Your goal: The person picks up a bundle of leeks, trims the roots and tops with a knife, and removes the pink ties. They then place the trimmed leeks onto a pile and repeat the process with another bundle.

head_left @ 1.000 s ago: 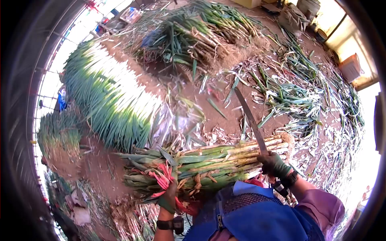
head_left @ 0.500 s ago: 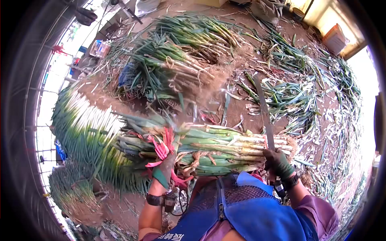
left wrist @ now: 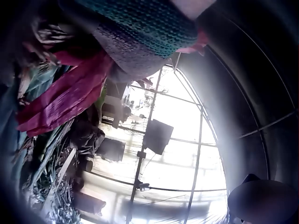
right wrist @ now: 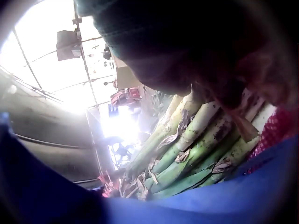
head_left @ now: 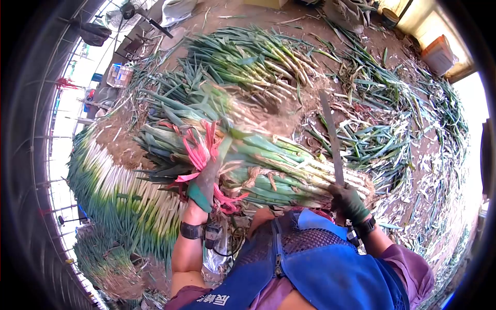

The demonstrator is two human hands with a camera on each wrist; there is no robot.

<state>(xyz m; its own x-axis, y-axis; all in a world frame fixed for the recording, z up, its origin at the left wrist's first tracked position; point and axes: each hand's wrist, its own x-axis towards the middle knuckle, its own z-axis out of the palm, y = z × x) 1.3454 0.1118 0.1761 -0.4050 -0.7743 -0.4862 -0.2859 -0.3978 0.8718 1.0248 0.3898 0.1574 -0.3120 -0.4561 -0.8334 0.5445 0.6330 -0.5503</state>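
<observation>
A large bundle of long green onions [head_left: 289, 165] lies across the front of the blue vest in the head view, leaves at left, roots at right. The gloved left hand [head_left: 205, 181] grips the red tie [head_left: 199, 150] round its leafy part; its fingertips are hidden. The left wrist view has the red tie [left wrist: 70, 95] beside the glove [left wrist: 140, 42]. At the root end, the gloved right hand [head_left: 349, 201] holds a long blade [head_left: 331, 134] pointing up and away. Pale stalks [right wrist: 187, 135] pass below the dark right hand [right wrist: 187, 51] in the right wrist view.
Beyond the bundle lies a heap of onions [head_left: 243, 62]. Rows of white-stemmed onions [head_left: 129, 201] cover the ground at left. Loose leaves [head_left: 377, 137] and peelings litter the right side. A box [head_left: 438, 54] stands at the far right.
The bundle has come up off its lower position, its leafy end tilting up and away with the left hand. The right hand still holds the blade at the root end. The head view has shifted.
</observation>
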